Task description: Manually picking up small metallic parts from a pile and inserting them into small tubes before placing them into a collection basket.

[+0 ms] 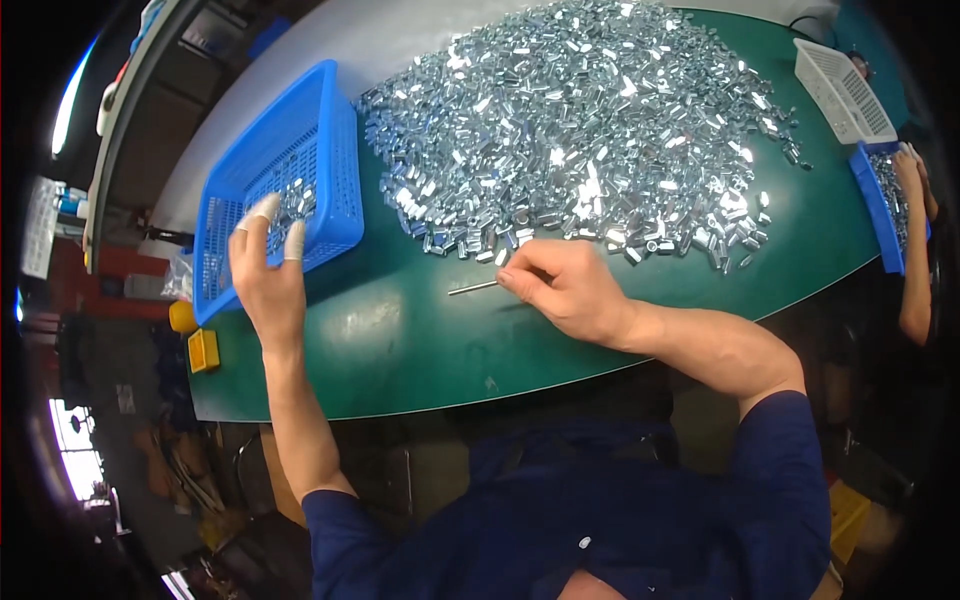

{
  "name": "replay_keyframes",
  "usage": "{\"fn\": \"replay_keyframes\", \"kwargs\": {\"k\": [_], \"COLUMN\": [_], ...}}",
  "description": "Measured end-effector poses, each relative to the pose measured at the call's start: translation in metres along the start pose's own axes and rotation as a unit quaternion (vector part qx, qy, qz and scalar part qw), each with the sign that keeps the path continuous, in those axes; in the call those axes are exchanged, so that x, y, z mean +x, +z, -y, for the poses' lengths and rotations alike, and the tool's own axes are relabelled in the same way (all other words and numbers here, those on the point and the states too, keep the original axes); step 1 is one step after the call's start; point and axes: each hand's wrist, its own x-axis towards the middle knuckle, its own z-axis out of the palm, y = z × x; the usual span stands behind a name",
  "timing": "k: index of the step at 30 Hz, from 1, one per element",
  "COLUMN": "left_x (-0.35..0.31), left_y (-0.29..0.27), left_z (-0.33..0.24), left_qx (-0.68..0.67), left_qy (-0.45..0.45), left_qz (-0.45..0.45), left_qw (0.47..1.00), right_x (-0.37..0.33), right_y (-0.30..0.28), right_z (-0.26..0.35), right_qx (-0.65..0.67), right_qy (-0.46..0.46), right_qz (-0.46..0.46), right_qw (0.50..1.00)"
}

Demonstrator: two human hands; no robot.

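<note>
My left hand (pixel 267 265) reaches over the near rim of a blue plastic basket (pixel 343 160). Its fingers are spread apart, with pale finger covers on some of the tips. Beneath them a small heap of shiny metal sleeves (pixel 295 200) lies in the basket. Over the green table (pixel 400 370), my right hand (pixel 570 290) pinches one end of a thin metal rod (pixel 472 288), which points to the left. Just beyond that hand spreads a large pile of short silvery metal sleeves (pixel 580 130).
Small yellow containers (pixel 203 350) sit at the table's left edge. At the far right stand a white basket (pixel 845 95) and a blue tray (pixel 880 215) of metal parts. Another person's hands (pixel 910 175) are at that tray. The table's curved near edge runs before me.
</note>
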Motion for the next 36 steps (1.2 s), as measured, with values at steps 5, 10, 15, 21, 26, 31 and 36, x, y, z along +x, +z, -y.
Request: {"fn": "replay_keyframes", "kwargs": {"k": [5, 10, 15, 21, 26, 31, 36], "left_x": [-0.039, -0.071, -0.074, -0.08, -0.084, -0.083, -0.082], "left_y": [0.034, 0.076, 0.087, 0.093, 0.094, 0.082, 0.076], "left_z": [-0.022, -0.029, -0.029, -0.026, -0.017, -0.034, -0.046], "left_qx": [-0.041, -0.005, -0.066, -0.041, -0.054, -0.222, -0.248], "left_qy": [0.069, -0.013, -0.088, -0.051, -0.052, -0.077, -0.006], "left_qz": [0.121, 0.233, 0.197, 0.156, 0.156, 0.141, 0.15], "left_qw": [0.989, 0.972, 0.974, 0.986, 0.985, 0.962, 0.957], "right_x": [-0.002, -0.005, -0.002, 0.001, 0.002, 0.003, 0.006], "right_y": [0.002, 0.003, -0.002, -0.002, -0.002, -0.005, -0.001], "right_z": [0.002, -0.005, -0.005, -0.005, -0.009, -0.007, -0.009], "right_qx": [0.014, 0.001, -0.019, -0.026, -0.014, -0.015, -0.027], "right_qy": [0.02, 0.012, 0.027, 0.021, 0.023, 0.023, 0.012], "right_qz": [-0.009, 0.025, -0.004, 0.001, -0.025, -0.038, -0.047], "right_qw": [1.0, 1.0, 0.999, 0.999, 0.999, 0.999, 0.998]}}
